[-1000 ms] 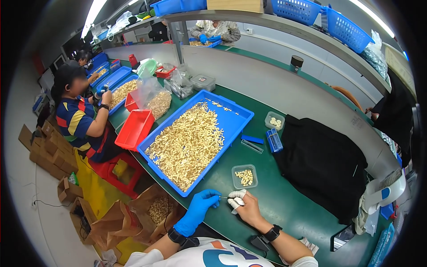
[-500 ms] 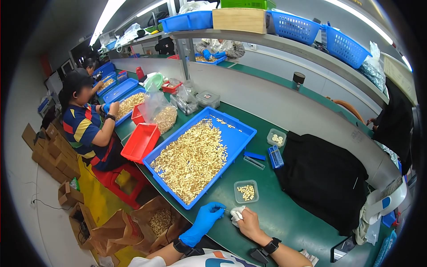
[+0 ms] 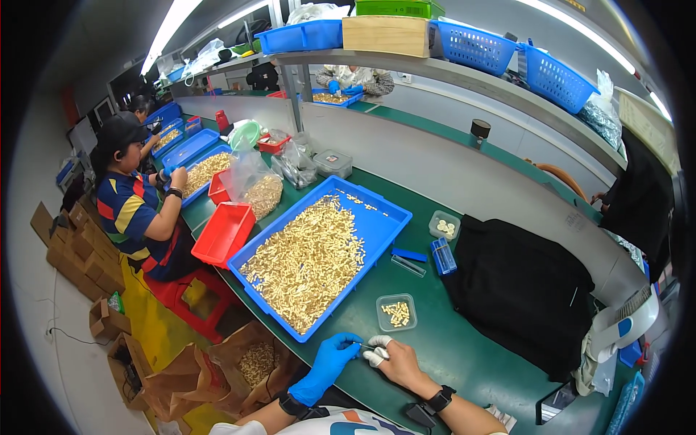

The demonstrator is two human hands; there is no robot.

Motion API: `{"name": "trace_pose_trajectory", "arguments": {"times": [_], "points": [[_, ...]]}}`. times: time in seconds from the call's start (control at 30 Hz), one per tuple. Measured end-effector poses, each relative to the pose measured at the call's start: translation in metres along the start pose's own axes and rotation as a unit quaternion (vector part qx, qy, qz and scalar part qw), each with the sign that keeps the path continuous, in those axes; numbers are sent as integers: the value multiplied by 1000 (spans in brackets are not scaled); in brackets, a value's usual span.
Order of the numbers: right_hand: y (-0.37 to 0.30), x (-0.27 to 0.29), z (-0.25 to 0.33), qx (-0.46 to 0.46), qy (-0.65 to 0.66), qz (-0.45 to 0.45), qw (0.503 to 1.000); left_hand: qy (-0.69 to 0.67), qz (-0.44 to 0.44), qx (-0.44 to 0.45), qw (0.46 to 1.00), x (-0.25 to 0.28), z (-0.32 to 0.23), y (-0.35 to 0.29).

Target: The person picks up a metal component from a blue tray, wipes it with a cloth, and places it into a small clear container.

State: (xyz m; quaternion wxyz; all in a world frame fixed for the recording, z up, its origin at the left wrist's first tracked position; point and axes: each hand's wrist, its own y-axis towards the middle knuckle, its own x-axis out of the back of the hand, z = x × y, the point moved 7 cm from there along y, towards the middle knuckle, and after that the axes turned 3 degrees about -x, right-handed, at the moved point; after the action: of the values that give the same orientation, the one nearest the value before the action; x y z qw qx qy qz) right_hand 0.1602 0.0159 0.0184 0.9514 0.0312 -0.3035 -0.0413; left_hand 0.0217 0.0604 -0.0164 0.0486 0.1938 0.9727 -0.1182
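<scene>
My left hand (image 3: 328,366), in a blue glove, is closed in a pinch near the table's front edge. From its fingertips a thin dark rod (image 3: 367,346) reaches across to my right hand (image 3: 397,362). That hand is bare apart from white coverings on its fingertips, and its fingers are curled around the rod's end; what else they hold is hidden. Just beyond both hands is a clear plastic tub (image 3: 396,312) with several small brass-coloured pieces. Farther left, a large blue tray (image 3: 388,217) holds a heap of similar pieces.
A red bin (image 3: 225,233) and a bag of pieces (image 3: 262,194) stand left of the tray. To the right lie a black garment (image 3: 518,290), a blue case (image 3: 444,257) and a small tub of pale discs (image 3: 444,225). A co-worker (image 3: 141,196) sits at the left.
The white-covered fingers of my right hand have loosened from a tight bunch and stand farther apart. My left hand keeps its pinch. The whole view has shifted slightly.
</scene>
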Motion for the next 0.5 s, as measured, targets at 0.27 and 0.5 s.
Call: {"name": "trace_pose_trajectory", "arguments": {"times": [0.27,0.5], "points": [[1,-7,-5,35,-8,0,999,-7,-21,-13,1000,8,-2,-2],[-1,-4,-4,55,-11,-5,998,-27,-9,-17,999,7,0,0]]}}
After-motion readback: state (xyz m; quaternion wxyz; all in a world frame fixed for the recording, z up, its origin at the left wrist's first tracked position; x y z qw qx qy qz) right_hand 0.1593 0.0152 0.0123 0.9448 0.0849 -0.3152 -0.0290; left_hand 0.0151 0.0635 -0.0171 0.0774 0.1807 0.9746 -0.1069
